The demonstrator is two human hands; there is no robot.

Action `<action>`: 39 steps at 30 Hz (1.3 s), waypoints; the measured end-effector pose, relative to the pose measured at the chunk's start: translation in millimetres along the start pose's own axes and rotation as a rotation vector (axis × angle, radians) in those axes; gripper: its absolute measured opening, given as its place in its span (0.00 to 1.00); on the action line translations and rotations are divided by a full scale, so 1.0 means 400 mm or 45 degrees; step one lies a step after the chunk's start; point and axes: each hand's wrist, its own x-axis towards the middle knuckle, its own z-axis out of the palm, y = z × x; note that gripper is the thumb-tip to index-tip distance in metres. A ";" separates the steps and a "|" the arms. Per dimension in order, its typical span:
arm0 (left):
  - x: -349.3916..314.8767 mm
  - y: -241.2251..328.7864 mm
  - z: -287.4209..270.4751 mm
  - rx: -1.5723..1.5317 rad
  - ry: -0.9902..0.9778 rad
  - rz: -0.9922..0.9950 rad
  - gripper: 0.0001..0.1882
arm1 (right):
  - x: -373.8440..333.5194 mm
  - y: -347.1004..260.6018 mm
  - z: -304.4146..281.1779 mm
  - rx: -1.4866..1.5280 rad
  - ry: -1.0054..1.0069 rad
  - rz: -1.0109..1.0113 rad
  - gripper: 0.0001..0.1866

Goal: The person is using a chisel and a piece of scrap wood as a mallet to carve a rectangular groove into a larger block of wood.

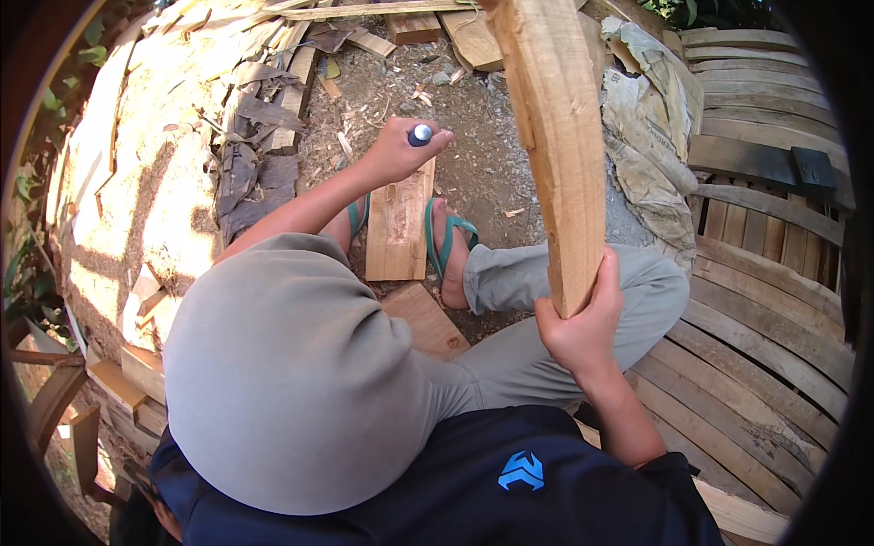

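Note:
My left hand [398,153] is closed round a dark blue handle [420,136] with a round silver end. The rest of that tool is hidden below the fist, so its kind does not show. Beneath the hand a flat wooden block [397,246] lies on the ground between my sandalled feet. My right hand [585,323] grips the lower end of a long, slightly curved piece of timber [564,155]. That timber is raised in front of my right knee, and its far end runs past the top of the view.
Another wooden block [426,320] lies nearer my body. Curved wooden slats [765,318] are stacked on the right, with a dark flat bar [742,159] across them. A crumpled sack [642,136] lies beside them. Bark pieces [264,173] and sawdust cover the left.

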 end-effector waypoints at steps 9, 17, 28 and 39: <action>0.028 -0.025 -0.017 -0.081 -0.058 -0.080 0.16 | 0.094 0.004 0.007 -0.218 -0.117 0.026 0.28; 0.055 -0.031 -0.009 -0.214 0.100 -0.116 0.14 | 0.113 0.062 0.077 -0.349 -0.365 0.195 0.24; 0.023 -0.034 0.017 -0.054 0.155 0.038 0.16 | 0.102 0.076 0.081 -0.174 -0.330 0.244 0.26; 0.010 -0.005 0.014 -0.021 0.161 0.039 0.18 | 0.103 0.002 -0.022 0.086 -0.099 0.139 0.26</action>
